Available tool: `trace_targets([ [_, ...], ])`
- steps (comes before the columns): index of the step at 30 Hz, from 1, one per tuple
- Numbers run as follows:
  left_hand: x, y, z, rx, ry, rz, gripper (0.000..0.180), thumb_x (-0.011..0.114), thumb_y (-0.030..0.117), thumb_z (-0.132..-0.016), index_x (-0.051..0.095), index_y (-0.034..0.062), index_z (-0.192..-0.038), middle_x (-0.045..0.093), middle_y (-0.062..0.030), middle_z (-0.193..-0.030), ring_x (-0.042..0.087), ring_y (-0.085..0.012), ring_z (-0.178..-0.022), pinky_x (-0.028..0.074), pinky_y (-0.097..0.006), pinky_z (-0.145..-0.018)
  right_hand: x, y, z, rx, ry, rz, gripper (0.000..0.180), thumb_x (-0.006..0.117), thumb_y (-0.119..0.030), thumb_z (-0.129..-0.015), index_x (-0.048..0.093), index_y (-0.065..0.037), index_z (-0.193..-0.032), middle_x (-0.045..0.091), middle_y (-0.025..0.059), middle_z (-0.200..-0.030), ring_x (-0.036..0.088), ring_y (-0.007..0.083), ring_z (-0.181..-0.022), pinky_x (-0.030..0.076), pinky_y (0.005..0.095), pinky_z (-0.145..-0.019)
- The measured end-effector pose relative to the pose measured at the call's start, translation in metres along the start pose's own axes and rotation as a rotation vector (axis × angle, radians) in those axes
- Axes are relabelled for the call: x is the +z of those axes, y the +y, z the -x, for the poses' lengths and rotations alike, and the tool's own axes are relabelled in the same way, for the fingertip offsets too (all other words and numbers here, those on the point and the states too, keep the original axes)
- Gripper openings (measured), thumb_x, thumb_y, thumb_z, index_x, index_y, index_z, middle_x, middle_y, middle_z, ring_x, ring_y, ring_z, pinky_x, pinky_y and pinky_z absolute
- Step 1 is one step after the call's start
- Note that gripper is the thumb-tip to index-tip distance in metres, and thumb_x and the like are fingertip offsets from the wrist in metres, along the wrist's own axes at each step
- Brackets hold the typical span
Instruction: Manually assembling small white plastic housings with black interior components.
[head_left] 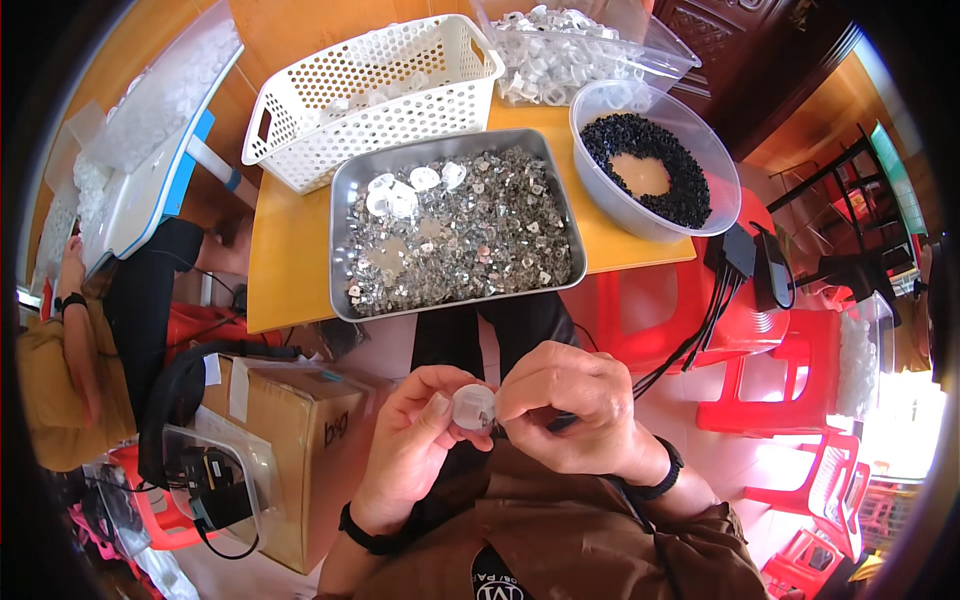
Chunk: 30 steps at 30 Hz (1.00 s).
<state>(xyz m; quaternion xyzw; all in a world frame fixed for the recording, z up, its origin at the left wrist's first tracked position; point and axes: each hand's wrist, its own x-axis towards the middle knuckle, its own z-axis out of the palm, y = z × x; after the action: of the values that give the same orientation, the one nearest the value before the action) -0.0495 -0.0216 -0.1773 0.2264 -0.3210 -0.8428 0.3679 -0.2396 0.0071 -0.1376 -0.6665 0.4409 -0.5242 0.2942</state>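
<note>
Between the thumb and fingers of my left hand (412, 448) is a small round translucent plastic cap-like piece (470, 405), held in front of my body. My right hand (575, 408) is closed in a pinch close against the piece's right edge. Whatever its fingertips hold is hidden or too small to name. Beyond both hands, a metal tray (579, 262) contains many small shiny metal pieces. Several round clear plastic pieces (402, 200) lie on them at the tray's far left.
The tray stands on a yellow table (285, 250). Behind it are a white perforated basket (420, 120) and a clear bin (655, 55) of translucent pieces. A clear bowl (592, 172) holds small black pieces (692, 185). A cardboard box (285, 440) stands left, red stools (770, 400) right. Another person's arm (80, 350) is far left.
</note>
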Motion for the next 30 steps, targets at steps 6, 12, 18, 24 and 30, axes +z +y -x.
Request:
trace_targets([
  [6,0.001,-0.001,0.003,-0.044,-0.007,-0.035,0.033,0.055,0.023,-0.096,0.055,-0.0024,-0.118,0.063,-0.0138,-0.112,0.064,-0.0183,-0.091,0.057,-0.033,-0.076,0.008,0.005,0.002,-0.052,0.042,0.115,0.02,0.07,0.006,-0.066,0.062,-0.008,-0.077,0.059,0.0038,-0.075,0.061,0.0195,-0.063,0.048,0.0294,-0.05],
  [12,0.007,0.0,0.005,-0.038,0.016,-0.058,0.031,0.058,0.012,-0.094,0.055,-0.0033,-0.121,0.063,-0.0129,-0.112,0.064,-0.0189,-0.096,0.057,-0.034,-0.08,0.011,0.006,0.003,-0.127,0.078,0.21,0.022,0.073,0.004,-0.064,0.062,-0.009,-0.077,0.057,0.0028,-0.074,0.06,0.0204,-0.063,0.049,0.0313,-0.052],
  [18,0.015,-0.002,0.004,0.014,0.093,-0.164,0.031,0.061,0.007,-0.091,0.055,-0.0035,-0.12,0.064,-0.0125,-0.111,0.065,-0.018,-0.093,0.057,-0.033,-0.08,0.016,0.005,0.007,-0.156,0.086,0.414,0.022,0.074,0.0,-0.062,0.063,-0.01,-0.078,0.058,0.0023,-0.076,0.059,0.0203,-0.064,0.049,0.0314,-0.051],
  [24,0.014,-0.005,0.006,0.07,0.132,-0.237,0.03,0.061,0.005,-0.091,0.056,-0.0041,-0.119,0.065,-0.0124,-0.107,0.066,-0.0167,-0.088,0.057,-0.031,-0.078,0.011,0.004,0.013,-0.115,0.04,0.481,0.021,0.074,0.0,-0.064,0.066,-0.009,-0.082,0.061,0.0027,-0.079,0.06,0.0218,-0.067,0.05,0.0317,-0.054],
  [30,0.015,-0.004,0.008,0.096,0.121,-0.273,0.028,0.06,0.004,-0.091,0.057,-0.0047,-0.118,0.066,-0.0125,-0.105,0.066,-0.0161,-0.088,0.057,-0.031,-0.078,0.012,0.003,0.018,-0.143,0.039,0.442,0.024,0.074,0.0,-0.066,0.066,-0.007,-0.088,0.061,0.0041,-0.079,0.061,0.0221,-0.065,0.05,0.0316,-0.054],
])
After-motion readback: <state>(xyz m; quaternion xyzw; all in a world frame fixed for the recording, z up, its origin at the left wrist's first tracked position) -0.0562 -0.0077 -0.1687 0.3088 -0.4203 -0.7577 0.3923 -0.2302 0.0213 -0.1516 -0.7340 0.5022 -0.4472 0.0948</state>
